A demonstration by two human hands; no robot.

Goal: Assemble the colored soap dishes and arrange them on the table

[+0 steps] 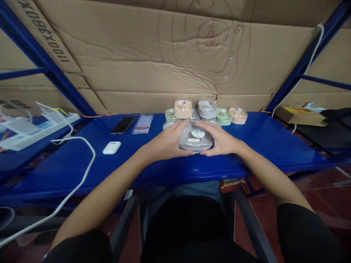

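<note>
Between my two hands, above the front part of the blue table, is a grey container with a clear lid (196, 138). My left hand (171, 142) wraps round its left side, and my right hand (223, 140) grips its right side. A round sticker and a pale oval piece show on its top. Just behind my hands stand several similar containers: a peach one (183, 109) and a grey one (207, 109) on top of others, a green one (224, 117) and another peach one (239, 115) to the right.
On the blue table (263, 146) lie a dark phone (121, 125), a second phone with a lit screen (142, 124) and a white earphone case (112, 147). A white cable (89, 166) crosses the left side. Cardboard (131, 54) stands behind; blue posts rise at both sides.
</note>
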